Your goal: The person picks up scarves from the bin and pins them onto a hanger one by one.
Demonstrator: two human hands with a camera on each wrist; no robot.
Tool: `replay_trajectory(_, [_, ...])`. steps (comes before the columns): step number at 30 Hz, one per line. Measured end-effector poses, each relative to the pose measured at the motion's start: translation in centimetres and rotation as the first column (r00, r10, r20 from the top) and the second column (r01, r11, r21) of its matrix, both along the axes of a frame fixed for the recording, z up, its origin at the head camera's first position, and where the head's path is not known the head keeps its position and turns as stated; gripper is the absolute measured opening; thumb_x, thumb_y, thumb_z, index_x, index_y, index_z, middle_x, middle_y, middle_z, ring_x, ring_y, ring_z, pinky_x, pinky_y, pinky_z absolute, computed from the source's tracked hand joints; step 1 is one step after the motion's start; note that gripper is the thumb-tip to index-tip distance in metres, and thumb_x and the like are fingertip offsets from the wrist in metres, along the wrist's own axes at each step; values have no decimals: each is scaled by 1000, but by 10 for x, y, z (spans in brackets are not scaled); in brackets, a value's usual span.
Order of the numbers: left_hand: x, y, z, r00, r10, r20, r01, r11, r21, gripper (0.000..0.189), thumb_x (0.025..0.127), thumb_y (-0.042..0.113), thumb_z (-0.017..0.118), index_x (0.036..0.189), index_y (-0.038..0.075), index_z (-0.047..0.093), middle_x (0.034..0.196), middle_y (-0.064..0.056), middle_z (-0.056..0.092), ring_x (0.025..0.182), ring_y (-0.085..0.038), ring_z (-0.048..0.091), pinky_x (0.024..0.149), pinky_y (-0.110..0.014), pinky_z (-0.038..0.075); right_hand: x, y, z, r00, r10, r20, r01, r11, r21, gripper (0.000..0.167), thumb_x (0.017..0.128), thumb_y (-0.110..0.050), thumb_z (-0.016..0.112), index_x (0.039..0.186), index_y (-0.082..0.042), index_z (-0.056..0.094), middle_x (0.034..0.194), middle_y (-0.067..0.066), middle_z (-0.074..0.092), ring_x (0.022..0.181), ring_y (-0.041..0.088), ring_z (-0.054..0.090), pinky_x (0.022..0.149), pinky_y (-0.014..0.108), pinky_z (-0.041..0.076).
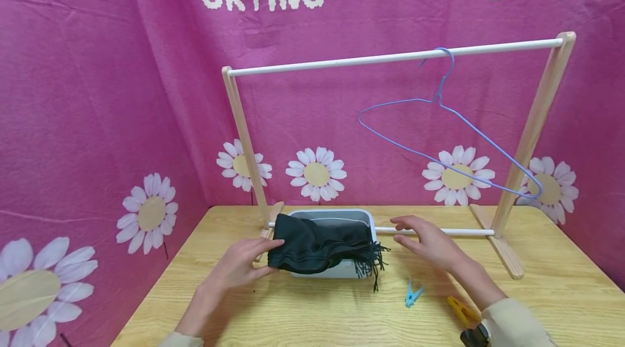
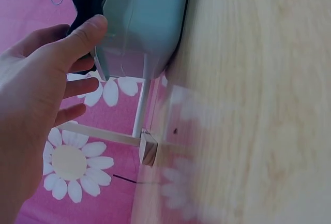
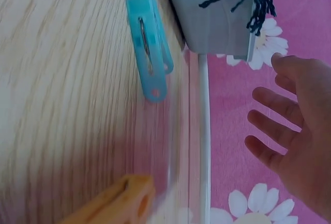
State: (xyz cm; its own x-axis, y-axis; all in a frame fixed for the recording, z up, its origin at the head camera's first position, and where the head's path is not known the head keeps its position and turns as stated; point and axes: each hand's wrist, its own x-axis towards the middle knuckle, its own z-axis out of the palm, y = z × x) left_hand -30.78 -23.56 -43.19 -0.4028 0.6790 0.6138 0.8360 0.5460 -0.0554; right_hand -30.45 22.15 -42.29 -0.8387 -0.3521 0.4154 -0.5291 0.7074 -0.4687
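Observation:
A folded black scarf with a fringed end lies across the top of a grey plastic bin, its fringe hanging at the right. My left hand holds the scarf's left end between thumb and fingers; in the left wrist view the thumb is at the cloth's edge and the other fingers are loosely spread. To the right of the bin, my right hand hovers apart from the fringe, fingers spread and empty, as the right wrist view shows too.
Behind the bin stands a rack with a white top rail, where a blue wire hanger hangs. A light-blue clothespin and a yellow clip lie on the wooden table at front right. Pink fabric surrounds the table.

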Motion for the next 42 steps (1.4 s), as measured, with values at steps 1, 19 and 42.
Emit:
replay_trajectory(1, [0,1,0,1000,-8,-8,8,1000,8,64,68,26,92,126,16,67,108,1,73,90,-13,67,80,-32,58,0,-2,0,1000,6,5,-6,1000,-4,38,97,-24,65,131,-9,62,126,8,67,112,30,64,92,50,53])
replay_trajectory(19, [11,22,8,842,-191,505,2,936,351,42,83,14,79,123,10,68,80,1,69,73,-6,63,68,-29,58,-5,-22,-1,989,137,58,-134,990,-54,39,99,-21,62,133,-4,58,118,16,69,103,28,67,85,50,56])
replay_trajectory(42, [-15,52,18,993,-67,95,60,995,80,42,78,-1,80,111,25,75,132,-8,57,129,-30,44,96,-51,52,-9,-26,-10,983,172,64,-170,985,-35,35,100,-20,60,132,-6,61,119,10,69,99,20,68,77,26,56])
